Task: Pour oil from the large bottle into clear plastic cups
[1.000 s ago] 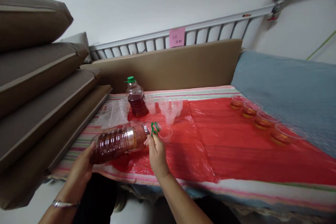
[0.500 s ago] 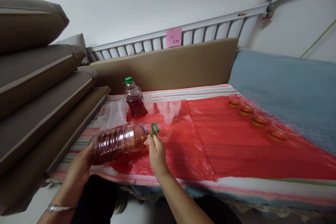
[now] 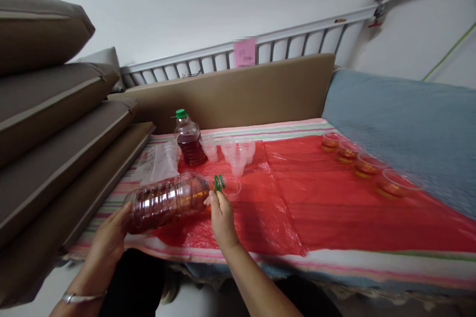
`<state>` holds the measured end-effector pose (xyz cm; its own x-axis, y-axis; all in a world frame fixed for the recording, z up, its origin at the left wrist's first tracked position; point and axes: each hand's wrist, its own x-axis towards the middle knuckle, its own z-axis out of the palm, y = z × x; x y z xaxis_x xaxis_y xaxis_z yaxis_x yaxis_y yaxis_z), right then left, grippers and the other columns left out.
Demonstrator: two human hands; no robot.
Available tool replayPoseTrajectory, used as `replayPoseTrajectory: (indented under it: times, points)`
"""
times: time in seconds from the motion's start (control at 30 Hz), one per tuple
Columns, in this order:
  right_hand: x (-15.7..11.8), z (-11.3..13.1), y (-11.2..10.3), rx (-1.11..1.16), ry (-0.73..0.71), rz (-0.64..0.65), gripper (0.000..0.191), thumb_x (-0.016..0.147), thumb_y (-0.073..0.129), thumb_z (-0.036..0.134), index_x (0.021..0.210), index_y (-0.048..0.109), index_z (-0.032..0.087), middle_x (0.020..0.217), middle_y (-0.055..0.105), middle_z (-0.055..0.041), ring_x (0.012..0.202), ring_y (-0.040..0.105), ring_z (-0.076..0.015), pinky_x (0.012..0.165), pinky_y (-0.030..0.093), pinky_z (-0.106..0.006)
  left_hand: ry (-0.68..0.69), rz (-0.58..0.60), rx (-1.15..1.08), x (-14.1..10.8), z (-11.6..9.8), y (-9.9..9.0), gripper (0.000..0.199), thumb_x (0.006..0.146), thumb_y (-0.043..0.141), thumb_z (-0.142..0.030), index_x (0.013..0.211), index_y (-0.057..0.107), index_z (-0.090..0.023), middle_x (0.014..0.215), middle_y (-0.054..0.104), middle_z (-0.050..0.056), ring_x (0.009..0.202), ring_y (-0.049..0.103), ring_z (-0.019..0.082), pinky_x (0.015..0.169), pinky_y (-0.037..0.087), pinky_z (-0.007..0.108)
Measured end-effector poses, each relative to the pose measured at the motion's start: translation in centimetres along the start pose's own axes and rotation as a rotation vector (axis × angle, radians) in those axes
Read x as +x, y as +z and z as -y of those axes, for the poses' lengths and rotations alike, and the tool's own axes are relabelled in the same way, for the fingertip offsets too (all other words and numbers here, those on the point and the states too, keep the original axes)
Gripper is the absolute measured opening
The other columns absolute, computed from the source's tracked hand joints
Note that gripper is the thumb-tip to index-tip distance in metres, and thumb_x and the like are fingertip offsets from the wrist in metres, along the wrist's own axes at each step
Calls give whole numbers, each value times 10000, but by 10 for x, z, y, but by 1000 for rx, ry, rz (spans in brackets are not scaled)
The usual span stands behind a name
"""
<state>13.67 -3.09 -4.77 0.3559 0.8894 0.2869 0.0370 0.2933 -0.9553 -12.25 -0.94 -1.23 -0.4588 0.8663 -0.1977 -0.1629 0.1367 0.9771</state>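
A large clear plastic bottle point(image 3: 163, 203) of amber-brown liquid lies tilted nearly flat in the air. My left hand point(image 3: 113, 228) grips it at the base, while my right hand point(image 3: 223, 213) is closed at its neck by the green ring. Beside the bottle's mouth stands a clear plastic cup point(image 3: 234, 189), partly hidden by the neck and my right hand; how full it is I cannot tell. A second bottle point(image 3: 190, 146) with a green cap stands upright behind, holding dark reddish liquid. Stacks of clear cups point(image 3: 238, 161) sit right of it.
Several cups of amber liquid point(image 3: 368, 163) stand in a row at the right on red plastic sheeting point(image 3: 334, 218). A crumpled plastic bag point(image 3: 159, 161) lies left of the standing bottle. Stacked brown cushions point(image 3: 55, 114) rise at the left; a padded board point(image 3: 241, 89) runs along the back.
Both hands keep nearly the same hold and the bottle stays tilted at the cup. The view has shifted very slightly.
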Motion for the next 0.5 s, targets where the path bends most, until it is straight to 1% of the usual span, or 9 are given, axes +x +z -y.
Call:
replayPoseTrajectory:
  times: [0.23, 0.37, 0.5]
  points:
    - [0, -1, -1, 23, 18, -9, 394, 934, 401, 471, 659, 545, 229, 661, 653, -29, 656, 612, -174, 679, 464, -299, 3, 9, 19, -1, -2, 0, 188, 683, 727, -266, 802, 726, -121, 717, 734, 52, 635, 668, 186, 609, 517, 264]
    - [0, -2, 0, 28, 29, -13, 405, 933, 396, 486, 654, 543, 232, 662, 654, -30, 660, 613, -176, 682, 464, -301, -7, -35, 22, 0, -4, 0, 182, 660, 740, -258, 780, 725, -122, 700, 728, 50, 605, 651, 180, 584, 509, 262]
    - [0, -1, -1, 35, 43, -6, 406, 928, 393, 499, 661, 542, 233, 668, 653, -30, 665, 611, -175, 695, 461, -301, 20, -27, 24, -2, -5, 0, 212, 637, 753, -265, 795, 729, -125, 706, 730, 48, 626, 654, 188, 582, 513, 267]
